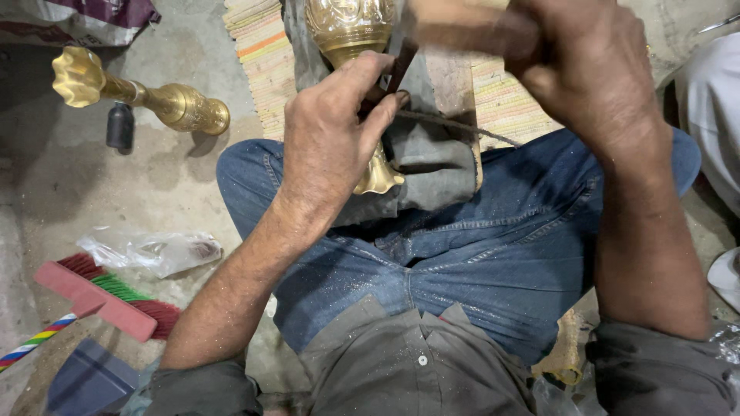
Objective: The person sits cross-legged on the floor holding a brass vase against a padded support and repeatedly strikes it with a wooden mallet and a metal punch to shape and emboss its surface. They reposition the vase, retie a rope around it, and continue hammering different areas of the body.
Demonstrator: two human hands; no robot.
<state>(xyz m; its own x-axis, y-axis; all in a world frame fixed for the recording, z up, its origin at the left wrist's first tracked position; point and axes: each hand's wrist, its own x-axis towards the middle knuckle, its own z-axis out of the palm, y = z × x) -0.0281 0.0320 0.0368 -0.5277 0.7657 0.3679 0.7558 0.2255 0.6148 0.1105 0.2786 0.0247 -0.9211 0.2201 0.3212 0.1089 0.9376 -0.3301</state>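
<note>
Bare concrete floor point(177, 185), dusty and flecked with metal filings, fills the head view, seen from above a person sitting cross-legged in blue jeans point(493, 246).

A brass vase point(351, 31) lies across the lap on a grey cloth point(432, 162), over a striped woven mat point(266, 58). Its long axis runs away from the body — the flared foot points toward the person, the embossed bulb toward the top edge, where it is cut off. The middle of the stem is hidden behind the left hand.

The left hand point(327, 146) is closed in a grip around a thin dark tool point(399, 69), thumb and forefinger pinching it against the vase's stem. The right hand point(582, 65) is closed around a wooden handle point(462, 31), blurred and hard to make out; its far end leaves the picture. A thin cord point(462, 127) crosses the cloth between the hands.

On the floor to the left lies a second brass stand point(146, 96), pointing left to right, beside a small dark bottle point(120, 125). Nearer are a crumpled plastic bag point(150, 250) and a red-and-green broom point(116, 296) — its striped handle cut off at the edge.
</note>
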